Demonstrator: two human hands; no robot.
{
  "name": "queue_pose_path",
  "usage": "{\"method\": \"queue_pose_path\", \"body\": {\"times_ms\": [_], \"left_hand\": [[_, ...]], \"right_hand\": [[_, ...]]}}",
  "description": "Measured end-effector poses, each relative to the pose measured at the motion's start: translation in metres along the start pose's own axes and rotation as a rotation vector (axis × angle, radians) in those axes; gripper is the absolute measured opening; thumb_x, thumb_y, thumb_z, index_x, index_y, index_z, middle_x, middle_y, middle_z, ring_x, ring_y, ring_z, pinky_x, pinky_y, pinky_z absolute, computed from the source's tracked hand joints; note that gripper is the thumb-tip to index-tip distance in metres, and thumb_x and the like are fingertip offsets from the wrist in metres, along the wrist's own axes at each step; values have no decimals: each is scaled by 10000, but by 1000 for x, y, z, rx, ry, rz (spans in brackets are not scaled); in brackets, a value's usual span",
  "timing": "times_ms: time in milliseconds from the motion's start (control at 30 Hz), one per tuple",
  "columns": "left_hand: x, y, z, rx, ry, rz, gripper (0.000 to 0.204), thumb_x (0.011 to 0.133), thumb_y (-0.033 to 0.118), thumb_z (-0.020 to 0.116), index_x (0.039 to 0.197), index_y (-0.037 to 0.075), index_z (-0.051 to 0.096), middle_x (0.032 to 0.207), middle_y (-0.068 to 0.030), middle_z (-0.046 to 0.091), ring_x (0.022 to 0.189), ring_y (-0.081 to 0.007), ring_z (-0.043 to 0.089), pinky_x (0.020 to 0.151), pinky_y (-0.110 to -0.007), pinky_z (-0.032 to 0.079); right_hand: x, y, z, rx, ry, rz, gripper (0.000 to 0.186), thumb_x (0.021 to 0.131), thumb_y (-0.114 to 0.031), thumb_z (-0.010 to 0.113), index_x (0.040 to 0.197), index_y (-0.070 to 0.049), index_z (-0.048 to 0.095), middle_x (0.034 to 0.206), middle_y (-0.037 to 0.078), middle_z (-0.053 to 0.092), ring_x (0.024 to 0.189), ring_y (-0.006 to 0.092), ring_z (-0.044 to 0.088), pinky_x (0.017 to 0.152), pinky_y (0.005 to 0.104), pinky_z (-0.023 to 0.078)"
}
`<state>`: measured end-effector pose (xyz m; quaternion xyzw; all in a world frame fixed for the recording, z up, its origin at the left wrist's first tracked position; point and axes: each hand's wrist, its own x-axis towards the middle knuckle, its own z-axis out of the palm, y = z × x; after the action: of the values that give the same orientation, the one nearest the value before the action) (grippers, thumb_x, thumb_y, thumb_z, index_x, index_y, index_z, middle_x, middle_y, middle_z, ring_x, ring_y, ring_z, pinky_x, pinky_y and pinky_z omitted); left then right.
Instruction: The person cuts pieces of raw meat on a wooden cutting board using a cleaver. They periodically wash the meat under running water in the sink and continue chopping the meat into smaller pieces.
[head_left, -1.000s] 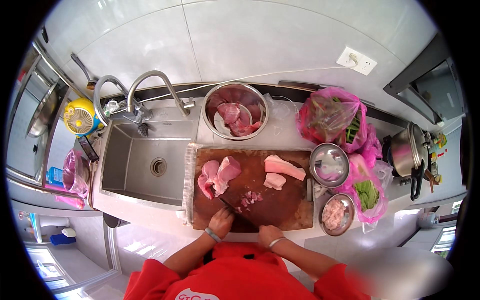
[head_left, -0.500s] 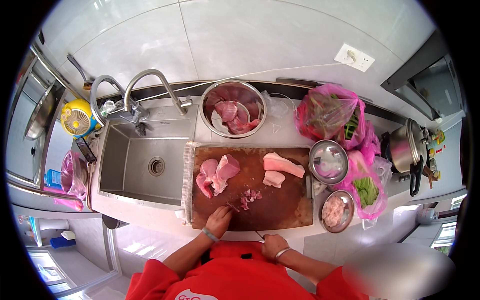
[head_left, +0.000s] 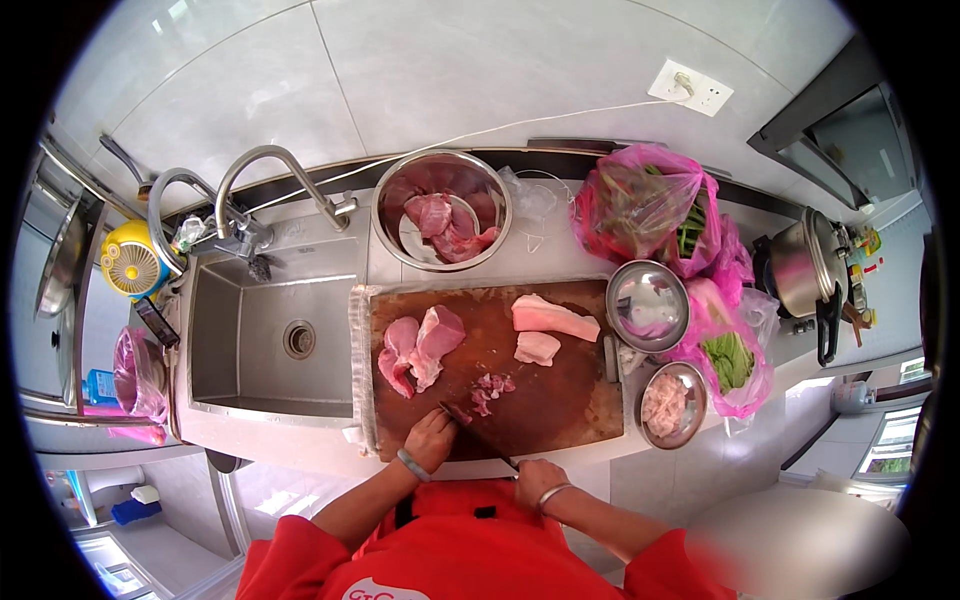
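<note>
Knife [head_left: 478,437] low on the brown cutting board [head_left: 560,400], gripped at the handle by closed right hand [head_left: 541,478]; left hand [head_left: 431,437] curled, fingertips pressing down by the blade beside chopped meat bits [head_left: 490,389]. Beyond: large steel bowl [head_left: 441,190] holding raw meat, small bowl [head_left: 667,404] of pale meat pieces, another steel bowl [head_left: 647,304], contents unclear.

Sink [head_left: 270,340] left of board [head_left: 540,400]; bowl [head_left: 440,185] behind.

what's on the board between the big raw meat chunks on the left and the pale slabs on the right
In the head view, only bare brown cutting board lies between the meat chunks and the pale slabs. A small pile of chopped meat sits just below that gap.
</note>
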<state>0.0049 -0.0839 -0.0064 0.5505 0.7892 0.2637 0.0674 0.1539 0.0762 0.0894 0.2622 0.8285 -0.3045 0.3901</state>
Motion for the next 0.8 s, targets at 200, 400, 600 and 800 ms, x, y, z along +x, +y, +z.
{"method": "queue_pose_path", "body": {"times_ms": [200,400,600,800], "left_hand": [[-1,0,1,45,-111,-11,162,692,54,527,836,6,583,958,-154,575,935,-301,549,812,-350,477],[5,-4,7,-89,131,-32,93,716,36,561,805,19,580,954,-149,586,917,-307,554,781,-370,481],[21,3,-19,-458,116,-534,111,760,68,593,859,29,626,802,-109,649,740,-235,635,684,-334,505],[74,5,-50,-505,133,-510,122,778,124,612,847,31,651,779,-105,663,715,-213,647,654,-320,505]], "right_hand": [[26,-16,1,3,1,9,258,756,-161,505,887,-8,668,938,247,628,917,369,611,823,434,483],[21,16,12,-27,69,-38,276,750,-182,496,885,-12,667,936,237,630,916,369,608,820,436,481],[-11,30,0,19,209,46,279,735,-185,484,870,-14,659,899,219,637,865,365,612,807,446,478],[-23,45,5,-73,142,-10,278,754,-186,482,892,-25,661,894,211,642,873,359,615,805,424,484]]}}
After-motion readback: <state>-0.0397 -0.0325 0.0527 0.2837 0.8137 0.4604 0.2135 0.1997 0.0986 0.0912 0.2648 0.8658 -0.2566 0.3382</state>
